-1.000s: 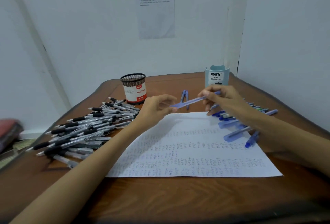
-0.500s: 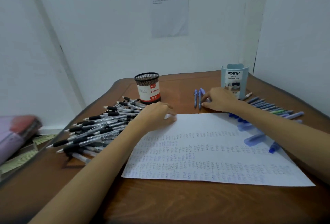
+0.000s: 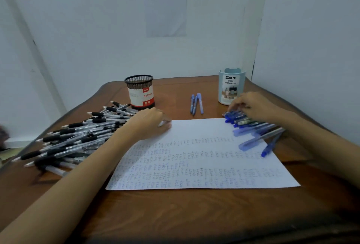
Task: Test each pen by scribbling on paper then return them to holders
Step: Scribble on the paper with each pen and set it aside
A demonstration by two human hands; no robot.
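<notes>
Brown wood table (image 3: 175,214) carries the scribbled paper (image 3: 194,156). The left hand (image 3: 150,125) rests on the paper's far corner, fingers loosely bent, holding nothing. The right hand (image 3: 251,107) curls over the blue pens (image 3: 243,121); I cannot tell if it grips one. The mesh holder (image 3: 140,91) reads "Ball Pens" and the pale holder (image 3: 230,86) reads "DIY DESK ORGANIZER"; 3 loose pens (image 3: 196,103) lie between them.

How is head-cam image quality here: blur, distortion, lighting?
Head view: wide-angle bends the table edge and walls; right hand motion-blurred over the blue pens; scribbles on the paper soft, unreadable; light flat and dim, no glare; bottom edge falls dark.
</notes>
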